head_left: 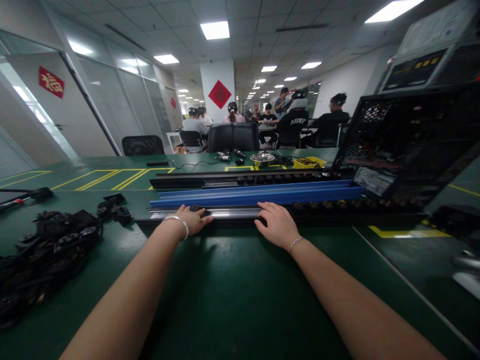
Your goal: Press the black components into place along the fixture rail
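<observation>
A long rail [234,213] with a shiny grey channel and black edges lies crosswise on the green table before me. My left hand [190,220] is at its left part, fingers closed around a small black part [195,208] that sits on the rail; much of this part is hidden. Farther right, my right hand [278,226] rests over the same rail with its fingers apart and slightly bent, holding nothing that I can see. Several dark pieces [318,206] line the rail to the right of that hand. Just behind lies a blue rail [258,193].
Another black rail [210,179] with parts in it lies behind. Loose black parts [56,240] are heaped at left. An open computer case [408,135] stands at right. Farther back are a metal bowl [262,158], a yellow tray [309,163] and seated people.
</observation>
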{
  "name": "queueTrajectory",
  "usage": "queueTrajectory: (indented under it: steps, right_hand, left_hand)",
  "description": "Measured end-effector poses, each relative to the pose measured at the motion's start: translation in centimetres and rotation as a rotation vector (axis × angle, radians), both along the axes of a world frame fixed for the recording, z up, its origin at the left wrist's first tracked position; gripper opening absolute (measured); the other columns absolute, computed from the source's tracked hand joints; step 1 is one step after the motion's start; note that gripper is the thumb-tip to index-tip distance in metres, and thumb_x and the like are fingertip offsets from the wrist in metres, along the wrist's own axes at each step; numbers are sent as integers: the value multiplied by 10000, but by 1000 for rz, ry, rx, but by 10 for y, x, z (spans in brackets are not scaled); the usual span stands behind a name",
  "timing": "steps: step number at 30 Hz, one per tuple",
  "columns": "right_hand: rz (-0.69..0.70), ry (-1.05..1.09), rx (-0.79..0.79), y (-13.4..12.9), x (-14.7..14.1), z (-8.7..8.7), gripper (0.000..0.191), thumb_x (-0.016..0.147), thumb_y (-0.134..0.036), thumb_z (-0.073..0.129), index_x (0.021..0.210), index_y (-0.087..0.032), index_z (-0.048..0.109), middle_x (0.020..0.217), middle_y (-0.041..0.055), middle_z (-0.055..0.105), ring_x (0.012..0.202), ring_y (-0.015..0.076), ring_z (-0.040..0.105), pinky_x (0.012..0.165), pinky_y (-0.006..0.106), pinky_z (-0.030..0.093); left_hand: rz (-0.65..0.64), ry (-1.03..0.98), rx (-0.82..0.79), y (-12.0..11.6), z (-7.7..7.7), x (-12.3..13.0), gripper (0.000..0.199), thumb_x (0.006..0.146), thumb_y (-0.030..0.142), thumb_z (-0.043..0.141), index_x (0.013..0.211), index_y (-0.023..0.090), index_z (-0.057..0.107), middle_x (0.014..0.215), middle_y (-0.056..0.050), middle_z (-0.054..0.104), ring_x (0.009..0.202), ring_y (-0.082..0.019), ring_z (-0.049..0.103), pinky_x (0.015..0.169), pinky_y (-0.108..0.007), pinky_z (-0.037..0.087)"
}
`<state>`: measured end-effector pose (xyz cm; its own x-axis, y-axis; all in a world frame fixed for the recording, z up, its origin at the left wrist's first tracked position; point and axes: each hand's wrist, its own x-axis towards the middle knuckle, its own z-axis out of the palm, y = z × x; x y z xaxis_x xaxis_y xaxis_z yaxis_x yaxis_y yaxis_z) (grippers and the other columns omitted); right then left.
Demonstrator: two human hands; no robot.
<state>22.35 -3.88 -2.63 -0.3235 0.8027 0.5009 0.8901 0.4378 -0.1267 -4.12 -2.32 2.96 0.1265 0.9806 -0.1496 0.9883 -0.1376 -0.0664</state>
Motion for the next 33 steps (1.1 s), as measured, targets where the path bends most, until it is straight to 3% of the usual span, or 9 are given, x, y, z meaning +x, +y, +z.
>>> queueTrajectory:
  steps: [9, 20, 27, 33]
  right_hand:
    - [-11, -10, -13, 0, 0, 0, 230, 793, -352, 491, 861, -198, 649, 1244, 48, 548, 1163, 220, 446, 988, 391, 328]
    - [-8, -14, -15, -1, 0, 2, 231, 798, -354, 485, 857, -203, 649, 1245, 50, 547, 1159, 225, 451, 978, 400, 339]
    - [-15, -22, -15, -2, -1, 2, 228, 796, -355, 491, 859, -206, 651, 1246, 47, 546, 1160, 218, 450, 980, 393, 337]
    - [-18, -25, -13, -2, -1, 2, 227, 796, -353, 492, 861, -205, 652, 1245, 47, 547, 1158, 217, 451, 982, 388, 336]
  left_hand:
    - [74, 69, -142, 1, 11, 2, 664, 840, 575, 149, 1363, 219, 349, 1351, -92, 443, 1214, -264, 435, 981, -364, 335]
    - [119, 30, -155, 2, 16, -8, 597, 846, 523, 219, 1320, 224, 427, 1328, -76, 469, 1197, -265, 454, 993, -374, 327]
    - [132, 12, -137, 6, 14, -16, 568, 837, 550, 229, 1275, 291, 479, 1316, -47, 490, 1182, -271, 468, 978, -386, 341]
    - [158, 28, -126, 7, 14, -20, 598, 837, 556, 228, 1281, 245, 480, 1299, -63, 506, 1182, -262, 471, 978, -357, 348]
